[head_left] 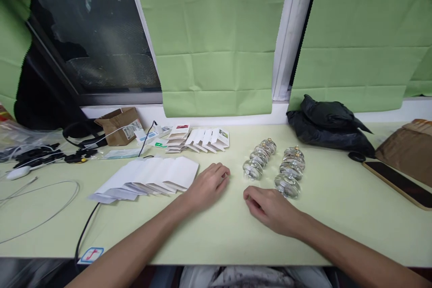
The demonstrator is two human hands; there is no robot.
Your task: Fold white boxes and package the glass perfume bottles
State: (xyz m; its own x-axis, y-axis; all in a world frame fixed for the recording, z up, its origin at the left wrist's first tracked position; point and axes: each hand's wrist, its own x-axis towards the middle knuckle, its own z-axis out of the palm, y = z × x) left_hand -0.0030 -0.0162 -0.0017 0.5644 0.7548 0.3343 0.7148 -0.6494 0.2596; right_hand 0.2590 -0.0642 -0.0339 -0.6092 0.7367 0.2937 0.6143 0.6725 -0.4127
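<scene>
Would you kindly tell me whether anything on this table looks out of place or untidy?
Slightly: at the left end of the table, black cables lie in a loose tangle, which looks untidy against the overlapping white paper packets beside the left hand.

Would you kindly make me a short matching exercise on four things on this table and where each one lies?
Things:
1. Clear round ornaments
2. Smartphone
3. White paper packets
4. Black plastic bag

Places:
A. Fanned out beside the left hand
B. At the back, below a green blind
C. In two rows just beyond the right hand
D. Near the right end of the table

Pairs: 1-C, 2-D, 3-A, 4-B
</scene>
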